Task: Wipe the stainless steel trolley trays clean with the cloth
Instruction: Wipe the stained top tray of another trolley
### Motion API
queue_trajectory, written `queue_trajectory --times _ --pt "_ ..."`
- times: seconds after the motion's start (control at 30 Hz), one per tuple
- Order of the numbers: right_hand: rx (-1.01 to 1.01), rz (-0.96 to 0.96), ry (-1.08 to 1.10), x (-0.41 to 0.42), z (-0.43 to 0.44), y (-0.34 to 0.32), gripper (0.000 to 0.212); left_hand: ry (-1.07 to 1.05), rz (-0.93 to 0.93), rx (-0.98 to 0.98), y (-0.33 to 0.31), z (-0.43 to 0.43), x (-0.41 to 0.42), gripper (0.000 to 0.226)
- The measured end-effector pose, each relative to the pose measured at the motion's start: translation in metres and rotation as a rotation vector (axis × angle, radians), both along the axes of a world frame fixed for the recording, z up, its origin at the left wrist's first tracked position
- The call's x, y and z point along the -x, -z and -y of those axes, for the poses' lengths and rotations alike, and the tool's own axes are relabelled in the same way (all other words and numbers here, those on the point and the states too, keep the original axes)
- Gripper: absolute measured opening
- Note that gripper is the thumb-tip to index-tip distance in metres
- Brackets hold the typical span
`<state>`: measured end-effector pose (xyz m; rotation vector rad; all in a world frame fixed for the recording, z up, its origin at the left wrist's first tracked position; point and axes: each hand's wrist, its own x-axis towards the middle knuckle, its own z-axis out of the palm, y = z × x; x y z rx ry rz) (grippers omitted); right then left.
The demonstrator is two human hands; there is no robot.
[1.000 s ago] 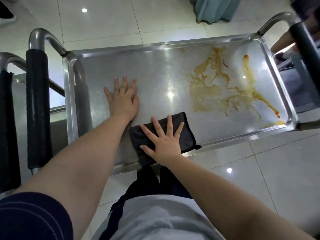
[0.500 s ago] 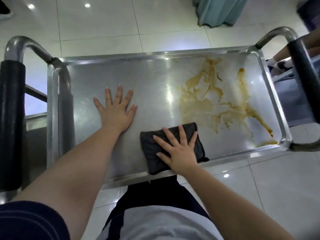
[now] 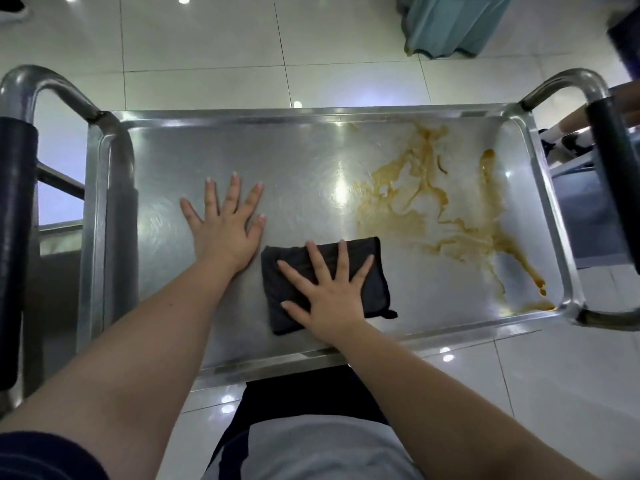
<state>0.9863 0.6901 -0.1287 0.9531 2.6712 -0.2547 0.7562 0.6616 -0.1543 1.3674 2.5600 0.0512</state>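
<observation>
Pale glossy floor tiles (image 3: 207,46) filled the background, with a teal curtain (image 3: 453,22) hanging at the far right. Across your view stood the stainless steel trolley tray (image 3: 294,161), its long axis running from your left to your right, with a raised rim all round. A curved tube handle with a black grip rose at each short end, the left handle (image 3: 20,168) and the right handle (image 3: 609,168).

Inside the tray, the right half held a brown liquid spill (image 3: 415,202). It spread in thin streaks from the far rim toward you and pooled in the near right corner. The left half looked bare and shiny.

Your folded black cloth (image 3: 379,292) lay flat in the tray near its middle, close to the near rim. Its long axis followed the tray's length, tipped a little so that its right end sat farther from you. A small tab stuck out at its near right corner, pointing right. The far right corner of the cloth sat just beside the edge of the spill.

Your left hand (image 3: 225,230) rested palm down on the bare steel just left of the cloth, fingers straight and spread. Your right hand (image 3: 329,296) pressed flat on top of the cloth, fingers splayed and pointing away from you.
</observation>
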Motion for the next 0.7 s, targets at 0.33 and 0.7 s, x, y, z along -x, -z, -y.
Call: queue_trajectory --times 0.33,0.7 --pt "0.015 0.123 0.508 -0.110 -0.124 0.000 0.065 -0.012 0.000 -0.003 0.001 -0.004 -0.001 0.058" --pt "-0.008 -0.037 0.073 0.035 -0.076 0.011 0.064 -0.046 -0.009 -0.008 0.002 -0.003 0.001 0.056"
